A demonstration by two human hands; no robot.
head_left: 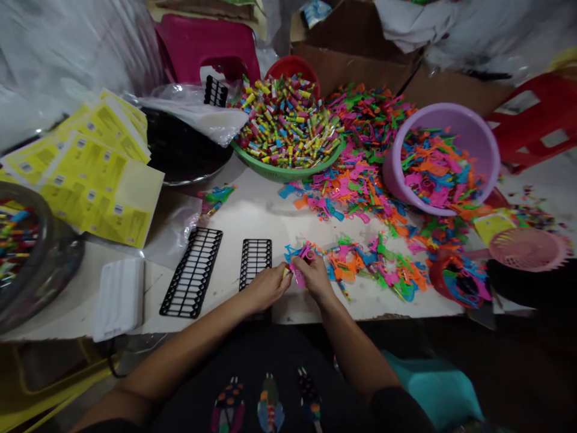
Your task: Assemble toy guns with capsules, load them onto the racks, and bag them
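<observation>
Head view: left fingers (285, 273) partly hide a small yellow piece (286, 272).

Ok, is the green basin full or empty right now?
Full: the green basin holds small multicoloured pieces, mounded above its near rim.

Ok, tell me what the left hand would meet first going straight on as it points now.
Most likely the pink toy gun at the fingertips of the right hand, just ahead of the left hand; depth is unclear, so it might pass slightly above or below.
</observation>
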